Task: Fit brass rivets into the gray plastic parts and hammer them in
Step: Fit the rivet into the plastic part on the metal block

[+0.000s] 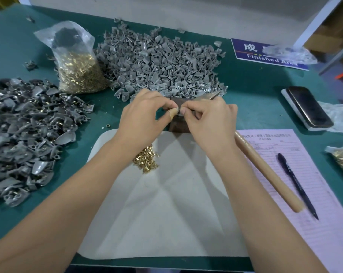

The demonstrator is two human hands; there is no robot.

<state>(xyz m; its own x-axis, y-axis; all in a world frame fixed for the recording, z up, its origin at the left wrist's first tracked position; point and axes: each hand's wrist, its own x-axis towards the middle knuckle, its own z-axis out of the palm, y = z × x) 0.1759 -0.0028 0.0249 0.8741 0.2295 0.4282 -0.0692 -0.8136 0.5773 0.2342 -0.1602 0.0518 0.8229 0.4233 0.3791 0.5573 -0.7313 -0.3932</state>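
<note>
A blue sign (265, 54) at the green table's (255, 91) far edge reads "Finished Area" (partly covered). Both forearms reach forward over a gray mat (166, 213); the left hand (145, 117) and right hand (208, 119) meet fingertip to fingertip, curled, pinching 1 small gray plastic part (178, 111) above a dark metal block (179, 126), near loose brass rivets (146, 159)

Both hands meet over a dark block (178, 126): left hand (145, 117) & right hand (208, 119) pinch 1 small gray part (178, 111) btwn fingertips. Loose brass rivets (146, 159) lie on white sheet (162, 213) below. Hammer handle (269, 172) lies right, on pink form (308, 184).
</note>
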